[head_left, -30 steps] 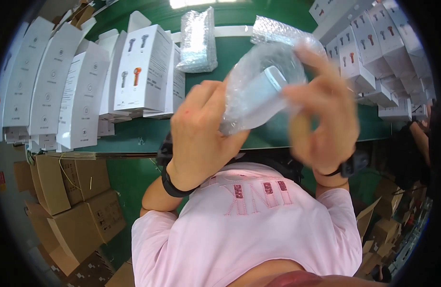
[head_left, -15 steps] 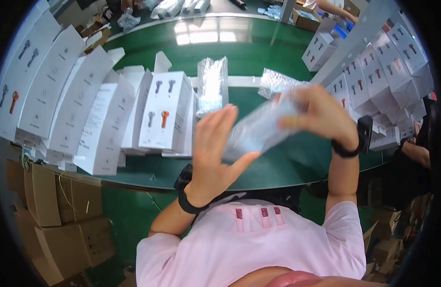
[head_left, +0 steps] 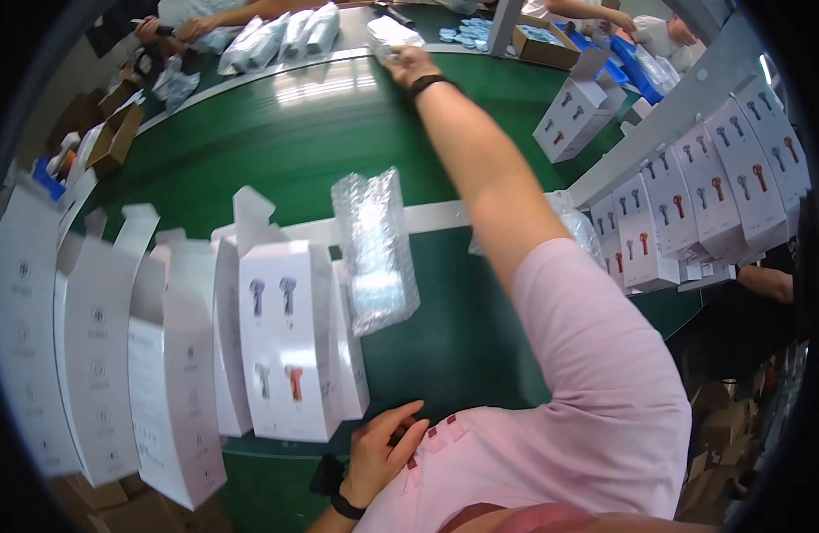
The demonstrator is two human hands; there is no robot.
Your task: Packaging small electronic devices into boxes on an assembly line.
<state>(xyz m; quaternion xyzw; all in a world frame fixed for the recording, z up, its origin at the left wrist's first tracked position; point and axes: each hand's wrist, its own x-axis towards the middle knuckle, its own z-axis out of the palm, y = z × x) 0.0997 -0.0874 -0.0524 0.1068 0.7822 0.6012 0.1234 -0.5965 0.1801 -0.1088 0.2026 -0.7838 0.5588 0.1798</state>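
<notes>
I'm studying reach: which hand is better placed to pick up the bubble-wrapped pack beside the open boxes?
Likely the left hand: it looks empty and nearer the pack; the right hand is far across, at a white packet.

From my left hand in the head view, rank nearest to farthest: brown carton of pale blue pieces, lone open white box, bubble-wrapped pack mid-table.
1. Bubble-wrapped pack, ahead of your left hand.
2. Lone open white box, ahead and to the right.
3. Brown carton, farther ahead, beyond that box.
</notes>
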